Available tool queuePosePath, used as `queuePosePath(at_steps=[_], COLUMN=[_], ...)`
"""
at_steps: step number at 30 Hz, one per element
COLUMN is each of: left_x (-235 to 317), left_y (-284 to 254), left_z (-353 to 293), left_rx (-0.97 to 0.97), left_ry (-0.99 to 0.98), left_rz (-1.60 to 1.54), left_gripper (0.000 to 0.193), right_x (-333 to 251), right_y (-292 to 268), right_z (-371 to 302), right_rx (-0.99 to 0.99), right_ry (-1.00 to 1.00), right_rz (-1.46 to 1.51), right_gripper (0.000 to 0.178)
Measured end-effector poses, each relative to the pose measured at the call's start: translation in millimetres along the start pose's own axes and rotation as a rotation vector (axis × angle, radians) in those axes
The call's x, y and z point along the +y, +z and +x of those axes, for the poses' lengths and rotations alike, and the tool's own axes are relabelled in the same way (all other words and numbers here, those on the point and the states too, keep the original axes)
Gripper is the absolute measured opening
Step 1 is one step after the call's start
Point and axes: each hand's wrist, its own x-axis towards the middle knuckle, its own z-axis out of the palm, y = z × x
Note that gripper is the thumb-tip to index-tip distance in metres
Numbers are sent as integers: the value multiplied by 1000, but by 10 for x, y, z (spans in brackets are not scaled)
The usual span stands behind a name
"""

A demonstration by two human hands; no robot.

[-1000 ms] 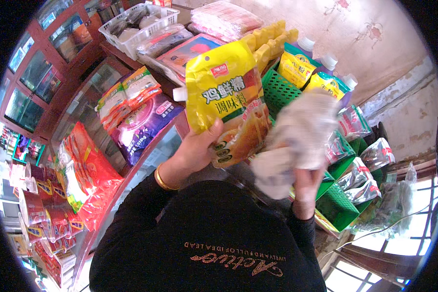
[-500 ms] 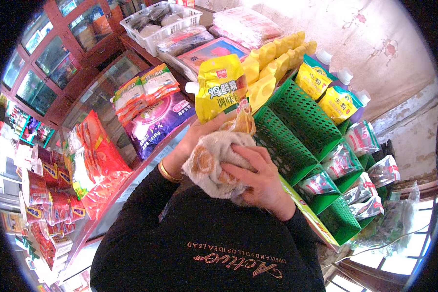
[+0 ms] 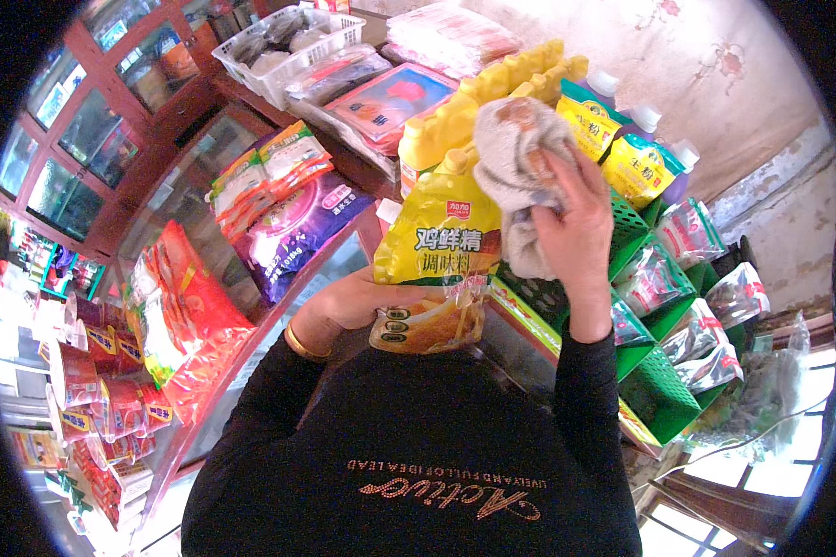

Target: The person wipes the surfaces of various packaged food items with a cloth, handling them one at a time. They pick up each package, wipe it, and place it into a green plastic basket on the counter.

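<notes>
A yellow seasoning pouch [image 3: 441, 232] stands roughly upright before my chest, its lower part showing a picture of food. My left hand [image 3: 344, 302] pinches the pouch at its left edge, thumb across the front. My right hand [image 3: 576, 223] is raised to the right of the pouch and grips a crumpled whitish cloth [image 3: 520, 153] with brownish stains. The cloth hangs beside the pouch's upper right, in front of the green divided basket [image 3: 658, 395], and hides part of the basket and of the yellow bottles [image 3: 492, 88] behind.
Silvery packets [image 3: 655, 283] and yellow-and-green bags [image 3: 639, 172] fill parts of the basket at right. Purple [image 3: 297, 232] and red bags [image 3: 181, 316] lie on the glass counter at left. Behind are a white plastic basket [image 3: 288, 37] and flat plastic packs [image 3: 450, 37].
My right hand has lifted the cloth off the pouch's lower part, up and to the right. The pouch has come lower and nearer my chest, showing more of its front.
</notes>
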Motion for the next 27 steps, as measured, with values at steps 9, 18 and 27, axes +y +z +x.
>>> queuePosePath(at_steps=[9, 18, 27], left_x=[168, 251, 131], left_y=[137, -134, -308], left_z=[23, -123, -345], left_rx=[71, 211, 458], left_ry=[117, 325, 497], left_rz=[-85, -87, -382], left_gripper=[49, 57, 65], right_x=[-490, -818, -176], right_y=[-73, -193, -458], right_z=[-101, -324, -410], right_rx=[-395, -664, -634], right_ry=[-235, -428, -182], right_rz=[147, 298, 147], right_gripper=[54, 58, 59])
